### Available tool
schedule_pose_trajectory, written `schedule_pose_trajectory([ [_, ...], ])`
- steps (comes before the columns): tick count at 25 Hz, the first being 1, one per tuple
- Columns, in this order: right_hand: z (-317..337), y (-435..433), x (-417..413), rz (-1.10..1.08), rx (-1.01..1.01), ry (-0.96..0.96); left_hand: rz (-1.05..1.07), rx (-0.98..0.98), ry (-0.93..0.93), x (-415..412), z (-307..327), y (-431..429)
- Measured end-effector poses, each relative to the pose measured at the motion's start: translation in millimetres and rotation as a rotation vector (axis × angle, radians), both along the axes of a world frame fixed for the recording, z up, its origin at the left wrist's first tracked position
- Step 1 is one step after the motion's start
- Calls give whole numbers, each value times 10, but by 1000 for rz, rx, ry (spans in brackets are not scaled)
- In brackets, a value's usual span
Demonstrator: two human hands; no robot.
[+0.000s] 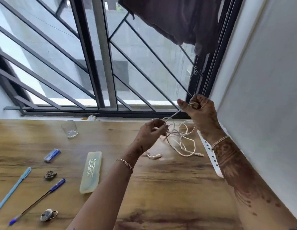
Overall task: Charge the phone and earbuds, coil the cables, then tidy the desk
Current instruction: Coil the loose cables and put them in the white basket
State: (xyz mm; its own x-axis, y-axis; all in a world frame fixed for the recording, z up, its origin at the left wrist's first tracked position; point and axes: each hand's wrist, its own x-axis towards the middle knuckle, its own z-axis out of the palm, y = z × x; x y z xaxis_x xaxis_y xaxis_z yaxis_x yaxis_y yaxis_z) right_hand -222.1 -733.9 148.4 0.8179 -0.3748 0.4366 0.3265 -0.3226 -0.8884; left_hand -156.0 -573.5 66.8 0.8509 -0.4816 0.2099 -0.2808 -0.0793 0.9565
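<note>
Right hand [198,107]: raised at far right, fingers curled round the white cable [182,140], keeping one end high
Left hand [152,130]: lower, pinches the same cable, so the stretch between them is taut
Rest of cable: loose loops on the desk [161,188], far right
Around: glass [69,129], pencil case [91,171], blue pen [39,200], all left, well apart
Hindrance: the tangled loops, I judge
</note>
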Motion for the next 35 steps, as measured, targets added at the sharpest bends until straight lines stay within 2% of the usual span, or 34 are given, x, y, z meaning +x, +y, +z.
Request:
schedule_pose_trajectory([
  [4, 251, -112, 61, -65, -60, -92, -6, -94, 46, 94, 125, 58],
  [7, 256, -216, 167, -98, -17, -82, 53, 61, -76, 123, 130, 95],
  [9, 147, -239, 280, -63, 90, 47, 96, 88, -90, 110, 139, 109],
  [11, -34, -248, 383, 25, 182, 268, 104, -39, 23, 86, 146, 129],
  [13, -200, -273, 429, 96, 201, 410, 128, -156, 122, 72, 169, 176],
  [15, -311, -326, 440, 71, 78, 428, 203, -183, 145, 81, 184, 261],
  [18, -372, -387, 434, 40, -107, 339, 278, -164, 157, 78, 185, 344],
  [22, -405, -349, 407, -77, -668, 360, 293, -219, 238, 58, 231, 326],
  [25, -422, -340, 375, -185, -904, 370, 246, -248, 337, 58, 285, 360],
  [28, -423, -369, 393, -199, -922, 359, 187, -260, 432, 37, 331, 411],
  [29, -419, -381, 414, -156, -842, 367, 165, -297, 479, 25, 347, 421],
  [32, -371, -403, 436, 12, -388, 382, 117, -358, 579, 5, 404, 430],
  [33, -376, -411, 424, -1, -393, 369, 121, -290, 566, 9, 409, 444],
  [34, -393, -432, 421, -68, -533, 345, 104, -212, 555, 11, 414, 467],
  [35, -419, -451, 423, -191, -755, 297, 63, -152, 560, 13, 414, 494],
])
